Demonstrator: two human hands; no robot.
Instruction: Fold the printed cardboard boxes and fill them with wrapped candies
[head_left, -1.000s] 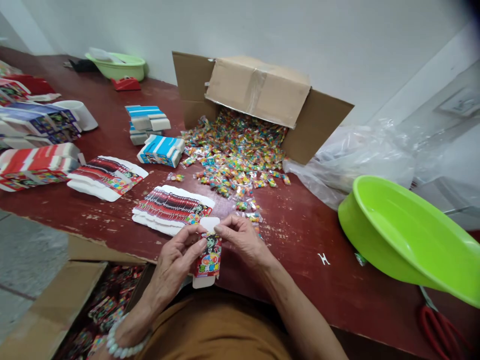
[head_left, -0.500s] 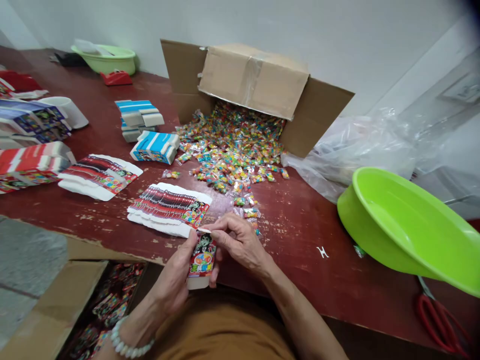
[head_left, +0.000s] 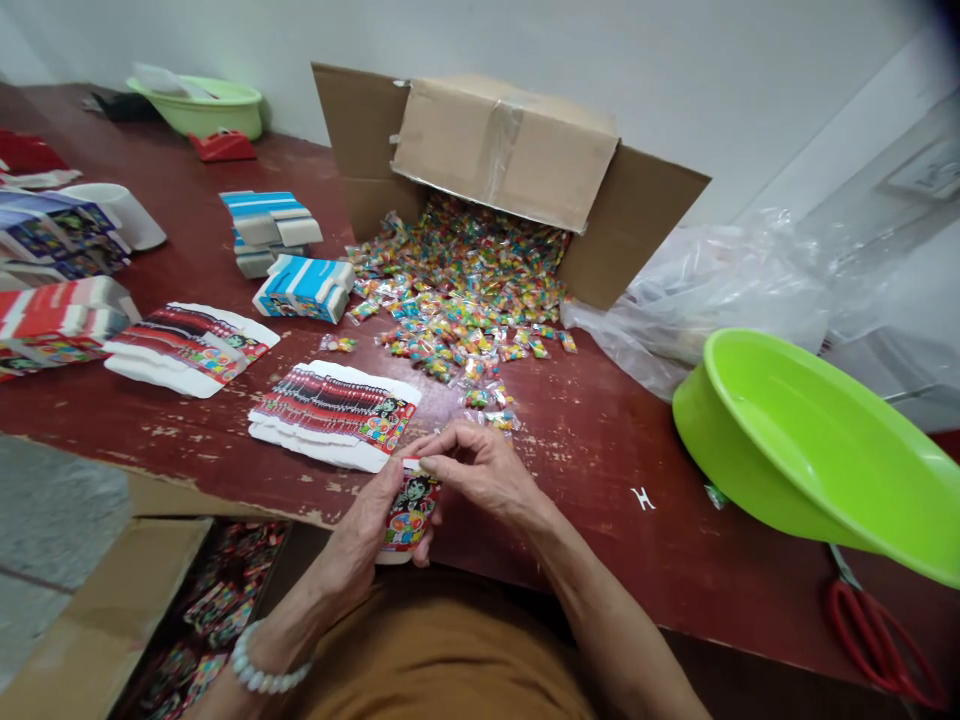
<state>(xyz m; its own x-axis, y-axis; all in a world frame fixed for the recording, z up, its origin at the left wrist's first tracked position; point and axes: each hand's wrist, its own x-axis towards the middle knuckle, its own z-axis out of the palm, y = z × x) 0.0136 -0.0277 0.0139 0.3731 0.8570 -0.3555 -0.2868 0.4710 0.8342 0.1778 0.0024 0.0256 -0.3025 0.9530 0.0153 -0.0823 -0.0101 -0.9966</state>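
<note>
A small red printed candy box (head_left: 409,512) stands upright at the table's front edge, held between both hands. My left hand (head_left: 363,517) wraps round its side, with the thumb near the top. The fingers of my right hand (head_left: 480,472) pinch the top end of the box, where a white flap edge shows. Just beyond lies a fanned stack of flat red boxes (head_left: 330,412). Small clear packets of colourful candies (head_left: 480,345) lie close past my right hand.
A cardboard carton (head_left: 510,150) on its side spills candy packets. Further left are another flat-box stack (head_left: 191,345) and blue-white box bundles (head_left: 304,288). At right stand a green basin (head_left: 750,440) and red-handled scissors (head_left: 874,635). Below the edge, an open carton (head_left: 97,620) holds printed packs.
The white flap at the box's top shows less now, with my right fingers pressed against it. My left hand keeps its hold. The view has shifted slightly.
</note>
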